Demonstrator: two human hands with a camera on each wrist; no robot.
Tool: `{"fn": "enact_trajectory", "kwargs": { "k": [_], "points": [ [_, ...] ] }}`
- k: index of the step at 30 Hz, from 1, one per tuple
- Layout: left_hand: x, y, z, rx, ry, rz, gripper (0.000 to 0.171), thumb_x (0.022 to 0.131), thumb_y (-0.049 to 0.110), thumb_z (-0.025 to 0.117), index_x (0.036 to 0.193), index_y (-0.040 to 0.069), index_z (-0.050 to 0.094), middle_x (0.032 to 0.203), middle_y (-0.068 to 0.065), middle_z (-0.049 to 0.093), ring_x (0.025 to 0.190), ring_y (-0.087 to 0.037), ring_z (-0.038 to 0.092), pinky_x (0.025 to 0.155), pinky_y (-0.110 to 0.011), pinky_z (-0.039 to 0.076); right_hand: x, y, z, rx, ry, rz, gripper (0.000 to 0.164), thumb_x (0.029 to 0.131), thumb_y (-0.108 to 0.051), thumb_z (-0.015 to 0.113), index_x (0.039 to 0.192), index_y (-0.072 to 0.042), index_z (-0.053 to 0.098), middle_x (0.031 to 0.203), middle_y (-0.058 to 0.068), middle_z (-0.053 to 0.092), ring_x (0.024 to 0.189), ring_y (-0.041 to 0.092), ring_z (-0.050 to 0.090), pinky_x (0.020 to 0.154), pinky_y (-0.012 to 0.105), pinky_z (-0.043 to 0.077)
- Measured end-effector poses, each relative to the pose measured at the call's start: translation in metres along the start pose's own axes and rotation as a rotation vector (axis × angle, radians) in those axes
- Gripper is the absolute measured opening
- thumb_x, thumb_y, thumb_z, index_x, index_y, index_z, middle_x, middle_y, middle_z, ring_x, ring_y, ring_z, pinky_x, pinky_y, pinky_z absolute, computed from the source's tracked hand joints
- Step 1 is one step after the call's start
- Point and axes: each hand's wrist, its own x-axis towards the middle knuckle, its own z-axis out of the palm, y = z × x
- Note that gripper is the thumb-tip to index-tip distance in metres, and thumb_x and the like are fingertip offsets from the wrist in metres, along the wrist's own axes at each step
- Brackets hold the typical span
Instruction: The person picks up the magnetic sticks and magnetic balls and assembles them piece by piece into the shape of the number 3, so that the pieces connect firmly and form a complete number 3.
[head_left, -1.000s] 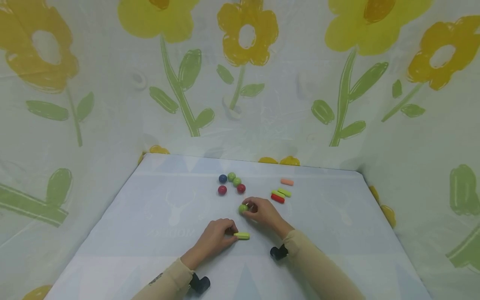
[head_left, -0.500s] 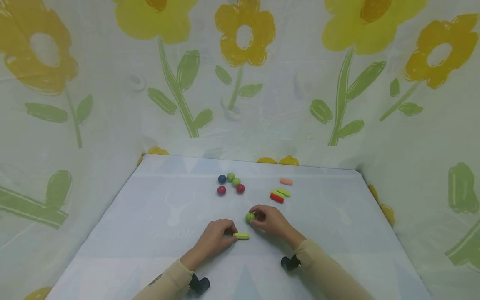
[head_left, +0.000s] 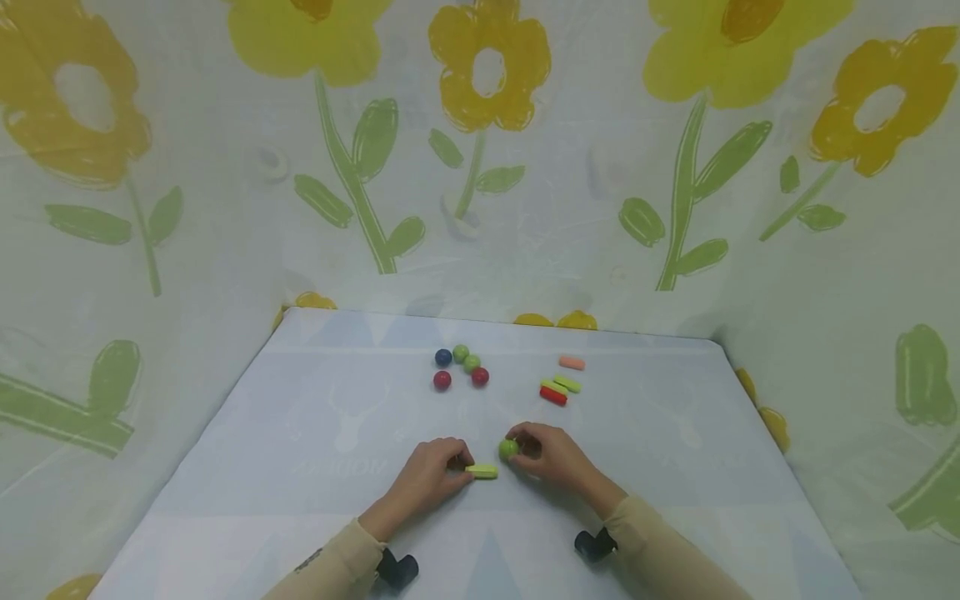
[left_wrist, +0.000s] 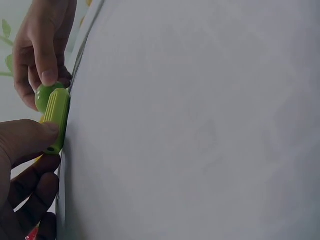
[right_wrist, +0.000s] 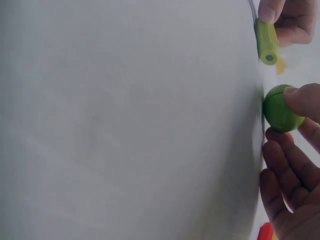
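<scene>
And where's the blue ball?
In the head view, the blue ball lies on the far part of the table, a little left of centre, with a green ball at its right and a red ball just in front.

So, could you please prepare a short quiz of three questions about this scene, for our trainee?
1. Multiple choice: what does the left hand hold? a) a blue ball, b) a yellow-green stick, c) a red ball.
2. True or false: the pink stick lies apart from the red stick.
3. Besides the green ball in the right hand, how many balls lie on the table?

Key: 1. b; 2. True; 3. Five.
</scene>
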Motion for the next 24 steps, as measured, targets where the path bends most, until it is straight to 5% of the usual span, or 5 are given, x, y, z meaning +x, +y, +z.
{"fn": "enact_trajectory", "kwargs": {
  "k": [10, 24],
  "points": [
    [0.000, 0.002, -0.001, -0.036, -0.026, -0.039, 0.012, 0.084, 0.025, 0.076, 0.091, 0.025, 0.066, 0.087, 0.013, 0.066, 0.079, 0.001, 0.057, 0.073, -0.020, 0.050, -0.012, 0.000, 0.003, 0.021, -0.017, -0.004, 0.031, 0.084, -0.027, 0.076, 0.113, -0.020, 0.066, 0.105, -0.010, 0.067, 0.095, 0.007, 0.060, 0.087, 0.029, 0.053],
    [0.001, 0.004, 0.000, -0.062, 0.021, -0.049, 0.013, 0.085, 0.021, 0.076, 0.092, 0.022, 0.066, 0.088, 0.011, 0.065, 0.081, -0.003, 0.058, 0.074, -0.022, 0.051, -0.018, 0.005, 0.007, 0.029, 0.004, -0.100, 0.029, 0.086, -0.026, 0.075, 0.113, -0.021, 0.065, 0.107, -0.010, 0.067, 0.096, 0.004, 0.062, 0.087, 0.027, 0.053]
  ]
}}
